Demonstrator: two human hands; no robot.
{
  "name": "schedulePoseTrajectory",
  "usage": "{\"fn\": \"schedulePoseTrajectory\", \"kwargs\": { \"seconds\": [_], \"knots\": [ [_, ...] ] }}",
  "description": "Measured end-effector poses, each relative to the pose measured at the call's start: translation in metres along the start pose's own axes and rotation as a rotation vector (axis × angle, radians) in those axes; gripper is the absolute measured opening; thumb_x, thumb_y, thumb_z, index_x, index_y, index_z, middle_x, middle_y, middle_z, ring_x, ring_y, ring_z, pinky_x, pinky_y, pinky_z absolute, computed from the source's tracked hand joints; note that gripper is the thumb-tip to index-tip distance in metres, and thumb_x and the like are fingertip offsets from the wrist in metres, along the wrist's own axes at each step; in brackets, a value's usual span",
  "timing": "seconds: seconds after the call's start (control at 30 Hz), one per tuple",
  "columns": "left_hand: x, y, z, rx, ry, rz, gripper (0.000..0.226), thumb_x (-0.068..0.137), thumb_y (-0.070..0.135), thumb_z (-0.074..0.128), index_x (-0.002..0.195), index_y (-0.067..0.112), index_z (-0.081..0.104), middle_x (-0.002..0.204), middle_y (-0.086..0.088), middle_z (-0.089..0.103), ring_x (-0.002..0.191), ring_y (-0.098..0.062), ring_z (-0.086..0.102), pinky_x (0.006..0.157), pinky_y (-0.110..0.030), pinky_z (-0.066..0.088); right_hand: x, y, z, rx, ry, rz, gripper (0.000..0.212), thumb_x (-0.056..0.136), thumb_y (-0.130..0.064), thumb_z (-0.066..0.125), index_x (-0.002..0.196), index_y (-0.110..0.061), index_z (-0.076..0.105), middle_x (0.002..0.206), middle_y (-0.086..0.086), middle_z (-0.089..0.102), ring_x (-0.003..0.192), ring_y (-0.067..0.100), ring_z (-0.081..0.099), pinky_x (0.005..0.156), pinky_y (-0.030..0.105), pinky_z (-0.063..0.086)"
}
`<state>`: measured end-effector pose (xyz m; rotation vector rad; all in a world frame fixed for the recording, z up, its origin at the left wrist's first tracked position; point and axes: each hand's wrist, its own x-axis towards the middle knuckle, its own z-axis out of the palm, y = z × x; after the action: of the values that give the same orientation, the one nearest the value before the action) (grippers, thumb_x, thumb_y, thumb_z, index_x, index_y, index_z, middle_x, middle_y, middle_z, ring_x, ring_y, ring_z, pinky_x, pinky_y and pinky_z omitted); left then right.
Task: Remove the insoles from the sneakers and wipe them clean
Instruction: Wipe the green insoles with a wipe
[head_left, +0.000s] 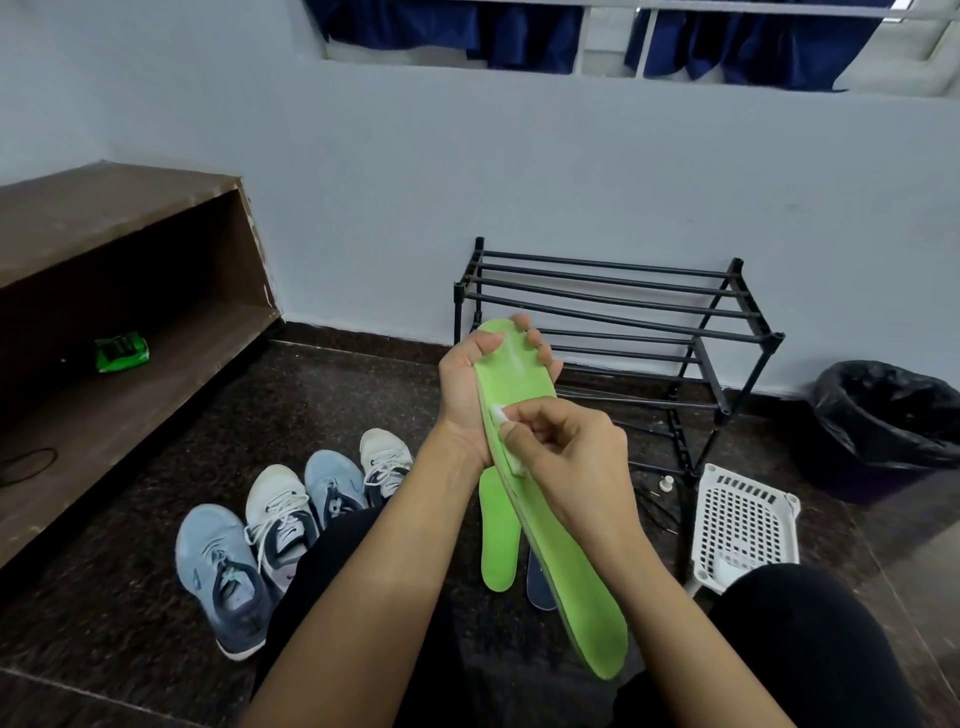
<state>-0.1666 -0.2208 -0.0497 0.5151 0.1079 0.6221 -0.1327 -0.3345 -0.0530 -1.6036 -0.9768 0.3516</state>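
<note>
My left hand (470, 384) grips the toe end of a long green insole (576, 582), fingers curled over its far edge, holding it slanted above my lap. My right hand (571, 457) pinches a small white wipe (506, 441) and presses it on the insole's middle. A second green insole (498, 540) lies on the dark floor beneath, with a dark blue insole (539, 587) partly hidden beside it. Several sneakers sit in a row at the left: a light blue one (221, 571), a white one (280, 514), another blue one (335, 486) and a white one (384, 457).
A black metal shoe rack (623, 322) stands against the wall ahead. A white plastic basket (743, 525) lies at the right, a black-lined bin (888, 415) beyond it. A brown wooden shelf (119, 322) at the left holds a green packet (121, 352).
</note>
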Motion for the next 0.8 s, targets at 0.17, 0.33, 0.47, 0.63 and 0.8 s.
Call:
{"fn": "schedulePoseTrajectory", "kwargs": {
  "seconds": [0.17,0.33,0.47,0.63,0.8],
  "knots": [
    [0.003,0.003,-0.004,0.018,-0.002,0.078,0.025,0.076,0.019,0.047,0.098,0.015,0.058,0.088,-0.006,0.056,0.074,-0.020,0.053,0.077,-0.036,0.046,0.000,-0.001,0.007,0.025,0.070,-0.004,0.004,0.082,-0.016,0.073,0.082,-0.018,0.076,0.067,-0.008,0.069,0.057,-0.001,0.056,0.057,0.008,0.040],
    [0.001,-0.004,0.000,0.040,0.008,0.072,0.023,0.077,0.019,0.046,0.096,0.015,0.059,0.086,-0.007,0.054,0.074,-0.020,0.052,0.078,-0.036,0.044,0.005,0.003,0.008,-0.023,0.123,-0.043,0.007,0.083,-0.015,0.071,0.080,-0.020,0.075,0.066,-0.011,0.068,0.060,0.003,0.060,0.059,0.008,0.043],
    [-0.002,-0.015,0.000,0.051,0.066,0.026,0.023,0.076,0.019,0.046,0.095,0.016,0.058,0.086,-0.005,0.054,0.075,-0.019,0.054,0.075,-0.033,0.046,0.018,0.007,0.007,-0.089,0.188,-0.054,0.009,0.083,-0.010,0.069,0.080,-0.018,0.074,0.067,-0.013,0.065,0.065,0.001,0.060,0.060,0.004,0.041],
    [-0.001,-0.010,0.000,0.058,0.047,-0.009,0.021,0.076,0.020,0.047,0.093,0.018,0.059,0.084,-0.004,0.055,0.072,-0.019,0.056,0.076,-0.033,0.047,0.016,0.007,0.004,-0.140,0.151,-0.110,0.007,0.083,-0.011,0.070,0.083,-0.016,0.074,0.069,-0.012,0.066,0.069,0.001,0.062,0.062,0.004,0.042],
    [0.003,-0.004,-0.003,0.027,0.022,0.039,0.020,0.078,0.019,0.045,0.092,0.015,0.058,0.085,-0.006,0.054,0.072,-0.021,0.053,0.074,-0.037,0.045,0.007,0.004,-0.004,-0.049,-0.001,-0.007,0.004,0.081,-0.015,0.073,0.082,-0.019,0.076,0.066,-0.007,0.067,0.057,0.001,0.056,0.059,0.011,0.043]
  ]
}}
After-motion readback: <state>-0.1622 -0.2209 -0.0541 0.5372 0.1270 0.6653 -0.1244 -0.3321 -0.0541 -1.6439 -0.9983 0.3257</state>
